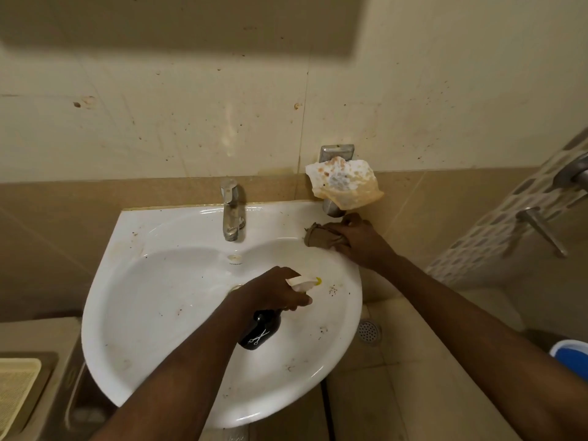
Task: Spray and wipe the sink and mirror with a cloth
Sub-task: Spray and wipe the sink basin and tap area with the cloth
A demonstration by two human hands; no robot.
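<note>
sink: one white ceramic corner sink (pixel 152 313), rounded front, fixed against the tan tiled wall (pixel 191 122); dark specks and brown smears all over the bowl and rim
tap: one chrome single-lever tap (pixel 231 211) at the back of the sink, spout pointing down into the bowl
spray bottle: just one, a black plastic spray bottle (pixel 259 332) with a white trigger head and a yellow nozzle tip; there's a small white scissors logo on the side; it's held over the middle of the bowl, tilted, nozzle aimed toward the right side of the basin
cloth: one brownish bunched-up cloth (pixel 319 237), sitting on the sink's back right rim, just below the soap holder
soap holder: one metal wall bracket (pixel 335 152) with a crusty, stained whitish dish (pixel 345 186) on it, right above the cloth
hands: two, both bare forearms coming in from the bottom edge
left hand (pixel 270 291): reaches in over the bowl, fingers wrapped round the neck of the spray bottle, one finger curled on the trigger
right hand (pixel 362 243): stretched out to the back right rim, knuckles up, clutching the cloth and holding it down against the sink
floor stuff: one round metal floor drain (pixel 369 332) right of the sink; one blue bucket edge (pixel 572 354) at far right; one cream plastic tray (pixel 16 393) at lower left
mirror: can't tell where it is from this view
</note>
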